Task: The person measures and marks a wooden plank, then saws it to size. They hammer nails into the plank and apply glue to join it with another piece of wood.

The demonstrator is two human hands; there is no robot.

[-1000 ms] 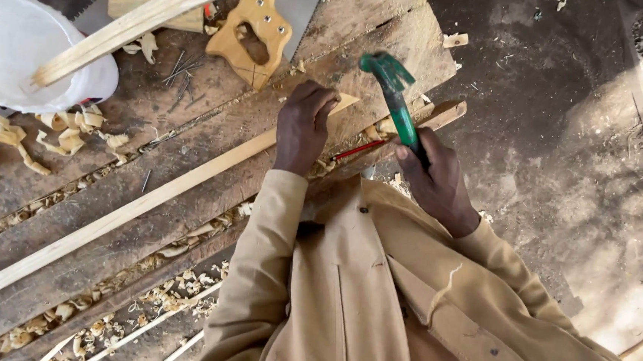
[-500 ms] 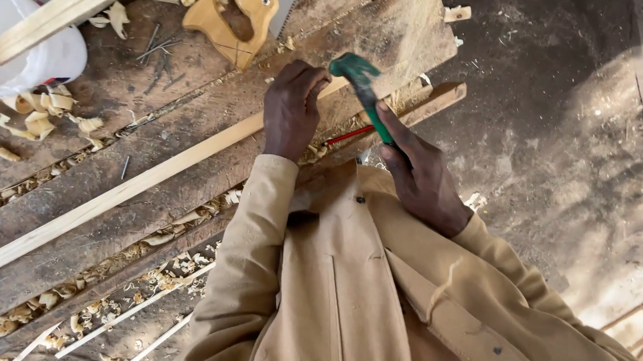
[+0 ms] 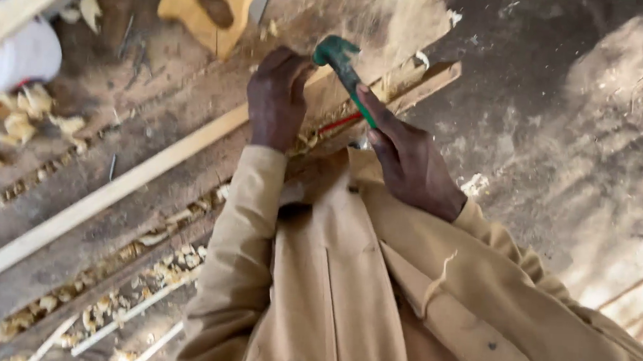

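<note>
Nearest, tan sleeves lead up to both hands at the plank counter (image 3: pixel 153 129). Beyond them, the right hand (image 3: pixel 412 160) has its fingers wrapped around a green-handled hammer (image 3: pixel 347 70), while the left hand (image 3: pixel 274 99) presses its curled fingers on a long pale wooden strip (image 3: pixel 112 194); farther off lies a wooden saw handle (image 3: pixel 209 3).

hammer (image 3: pixel 341 64): lowered toward left hand (image 3: pixel 276 100) | right hand (image 3: pixel 410 160): nearer the strip (image 3: pixel 112 190)
</note>
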